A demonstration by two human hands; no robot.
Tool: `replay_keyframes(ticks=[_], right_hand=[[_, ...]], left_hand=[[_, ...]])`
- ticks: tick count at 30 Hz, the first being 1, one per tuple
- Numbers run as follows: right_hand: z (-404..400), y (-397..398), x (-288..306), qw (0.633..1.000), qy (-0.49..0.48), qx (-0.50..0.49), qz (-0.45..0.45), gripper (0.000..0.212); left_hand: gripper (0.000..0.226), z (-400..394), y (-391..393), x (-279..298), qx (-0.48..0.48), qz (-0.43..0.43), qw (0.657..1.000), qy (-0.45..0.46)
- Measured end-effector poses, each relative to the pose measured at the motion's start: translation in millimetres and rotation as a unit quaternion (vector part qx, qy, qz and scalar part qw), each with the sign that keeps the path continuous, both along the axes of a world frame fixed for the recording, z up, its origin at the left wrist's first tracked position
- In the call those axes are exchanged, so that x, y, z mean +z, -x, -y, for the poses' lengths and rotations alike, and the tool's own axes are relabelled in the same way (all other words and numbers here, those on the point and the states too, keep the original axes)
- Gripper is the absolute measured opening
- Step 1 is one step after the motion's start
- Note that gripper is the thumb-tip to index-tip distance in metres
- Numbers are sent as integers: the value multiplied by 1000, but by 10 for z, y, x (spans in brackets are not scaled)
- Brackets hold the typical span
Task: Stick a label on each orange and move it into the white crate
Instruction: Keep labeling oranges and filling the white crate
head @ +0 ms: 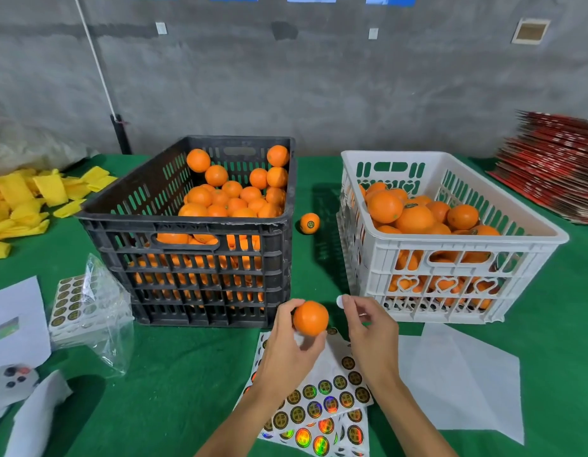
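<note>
Single head-worn view, forward and down, close over the green table (193,374).

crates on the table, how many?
2. Black crate left of centre, white crate to its right, both holding oranges. None look hidden.

So the left hand (287,344) is gripping an orange (310,318) low in the middle, and the right hand (368,331) is pinching a round white label (341,301) just off the fruit's 2 o'clock side, not touching it. Sticker sheets (325,400) are lying under both wrists on the green table (174,374). The black crate (200,245) of oranges is sitting at 11 o'clock from the hands, the white crate (450,245) at 1 o'clock, and a loose labelled orange (309,223) is resting between them.
</note>
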State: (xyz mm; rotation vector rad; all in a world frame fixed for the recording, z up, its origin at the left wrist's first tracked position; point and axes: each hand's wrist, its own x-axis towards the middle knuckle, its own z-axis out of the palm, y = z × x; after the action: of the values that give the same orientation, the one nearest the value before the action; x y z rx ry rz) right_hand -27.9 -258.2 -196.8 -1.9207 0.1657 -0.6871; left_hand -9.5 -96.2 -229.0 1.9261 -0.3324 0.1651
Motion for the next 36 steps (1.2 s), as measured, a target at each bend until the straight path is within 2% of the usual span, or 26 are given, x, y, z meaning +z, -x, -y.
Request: replay_keyframes(ticks=[2,5,7,12,16,19,21,23,27,31,34,36], right_hand=[[-90,-24,34,1000,1,-3,29,9],[-184,-6,-95,991,119,-9,59,10],[-228,14,-173,985,160,12,62,11],[-210,-13,-220,985,155,0,78,13],[-200,-23,-240,962,256,26,97,12],[-182,10,-227,975,203,66,56,19],[-161,53,-203,977,180,115,1,38],[-147,102,-195,967,202,146,-44,60],[-172,149,-144,974,171,138,-59,78],[-202,118,62,989,114,92,9,76],[-173,11,394,986,111,43,119,60],[-77,-115,724,979,129,-6,158,51]], left_hand=[[70,-34,5,-31,6,-3,1000,29],[74,-48,-1,-41,22,-5,999,47],[74,-46,-15,-57,25,-2,998,53],[75,-47,-44,-88,15,8,1000,23],[74,-53,-40,-90,12,6,1000,9],[73,-50,-28,-76,14,2,1000,3],[73,-51,-25,-67,10,2,1000,1],[77,-55,-21,-46,7,-2,1000,7],[76,-19,15,37,8,57,998,15],[69,92,-9,272,2,138,990,41],[66,234,-162,670,-6,191,980,59],[65,381,-337,998,-16,232,972,47]])
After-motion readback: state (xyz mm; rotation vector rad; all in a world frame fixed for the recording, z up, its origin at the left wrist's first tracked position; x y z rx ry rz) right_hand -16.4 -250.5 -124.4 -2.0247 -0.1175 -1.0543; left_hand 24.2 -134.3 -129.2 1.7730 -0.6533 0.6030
